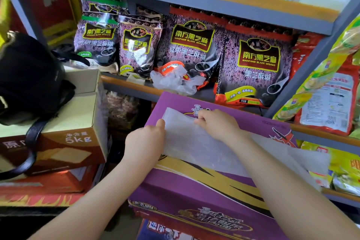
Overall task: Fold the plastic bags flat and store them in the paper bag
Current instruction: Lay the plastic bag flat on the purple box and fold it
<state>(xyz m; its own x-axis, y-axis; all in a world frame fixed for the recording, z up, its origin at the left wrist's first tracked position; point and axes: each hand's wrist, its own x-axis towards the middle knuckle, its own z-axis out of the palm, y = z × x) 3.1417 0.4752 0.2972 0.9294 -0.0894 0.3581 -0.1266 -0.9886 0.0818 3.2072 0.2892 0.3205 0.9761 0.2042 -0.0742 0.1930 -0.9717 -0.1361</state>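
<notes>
On the purple box [194, 191], both grips (left [145, 139], right [217, 123]) pinch the plastic bag [194, 142].

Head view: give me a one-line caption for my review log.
Both hands, left hand and right hand, flatten a clear plastic bag on a purple box; another crumpled bag waits on the shelf.

We have both forearms reaching forward, bare to the elbow, converging ahead of us. Our left hand [145, 140] lies knuckles up, thumb stretched forward and to the right, fingers hidden underneath. Our right hand [217, 123] sits just beyond and to the right of it, fingers curled down and pinching at their tips, wrist bent slightly inward. The two hands are near, not touching.
</notes>
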